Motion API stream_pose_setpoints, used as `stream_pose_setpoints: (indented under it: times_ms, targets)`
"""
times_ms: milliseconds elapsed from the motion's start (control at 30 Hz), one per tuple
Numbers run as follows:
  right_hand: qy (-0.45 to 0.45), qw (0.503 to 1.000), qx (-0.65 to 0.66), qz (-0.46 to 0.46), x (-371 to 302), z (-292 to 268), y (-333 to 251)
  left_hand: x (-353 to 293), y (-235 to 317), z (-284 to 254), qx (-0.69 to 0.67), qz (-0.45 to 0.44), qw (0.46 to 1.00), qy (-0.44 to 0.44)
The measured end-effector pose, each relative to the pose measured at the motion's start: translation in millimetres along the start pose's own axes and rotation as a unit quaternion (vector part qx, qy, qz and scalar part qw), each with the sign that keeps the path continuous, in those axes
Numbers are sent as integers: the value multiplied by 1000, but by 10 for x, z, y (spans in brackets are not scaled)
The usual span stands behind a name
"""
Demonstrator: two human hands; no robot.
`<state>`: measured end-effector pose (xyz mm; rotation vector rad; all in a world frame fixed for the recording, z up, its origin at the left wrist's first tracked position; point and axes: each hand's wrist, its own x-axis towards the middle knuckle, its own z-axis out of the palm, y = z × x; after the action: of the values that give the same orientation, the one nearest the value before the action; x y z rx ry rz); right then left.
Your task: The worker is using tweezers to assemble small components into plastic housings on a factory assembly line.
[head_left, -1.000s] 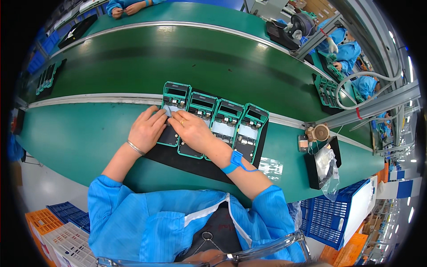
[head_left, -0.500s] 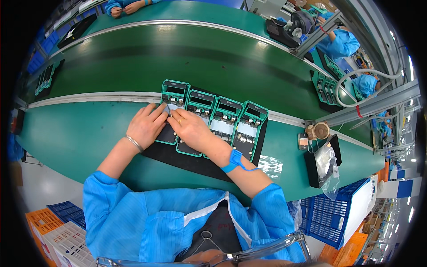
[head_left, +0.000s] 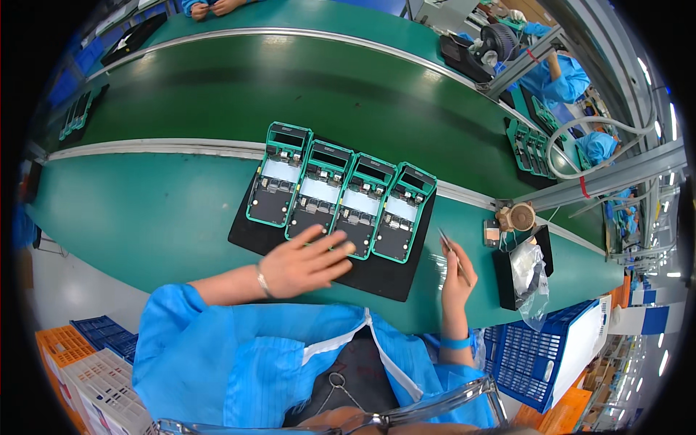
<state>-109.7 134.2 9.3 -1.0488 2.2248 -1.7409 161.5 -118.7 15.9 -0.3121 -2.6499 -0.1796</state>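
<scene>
Several green-framed electronic device housings (head_left: 272,203) lie side by side in a slanted row. Each shows a dark window at its top, a white rectangle mid-way and a black lower part. Beneath them is a black mat (head_left: 391,284). My left hand (head_left: 304,267), slightly blurred, hovers with fingers spread over the near edge of the mat, just below the middle housings, holding nothing. To the right of the mat, my right hand (head_left: 458,279) is closed around slim metal tweezers (head_left: 445,242), tips pointing up and away from me.
A black box (head_left: 510,279) with clear plastic bags stands at the right, beside a small tan round device (head_left: 518,216). Beyond the bench edge runs a green conveyor belt (head_left: 217,101). Blue crates (head_left: 525,355) sit below right. Co-workers in blue are at the far side.
Both hands have left the leftmost housing: the left came down to the mat's near edge and opened, the right swung to the right of the mat. The leftmost housing's white rectangle is now uncovered.
</scene>
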Motion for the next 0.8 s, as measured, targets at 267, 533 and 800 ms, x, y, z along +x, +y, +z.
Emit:
stream_pose_setpoints:
  times_ms: [267,533,800]
  targets:
    - [22,998,-4,54,-348,-120,114,188,-177,406,-6,-5,998,-63]
    - [19,999,-23,31,-242,-251,178,763,-2162,482,229,-214,947,-74]
    - [-108,992,8,-65,-276,-262,132,2102,-2469,1472,-206,-278,921,178]
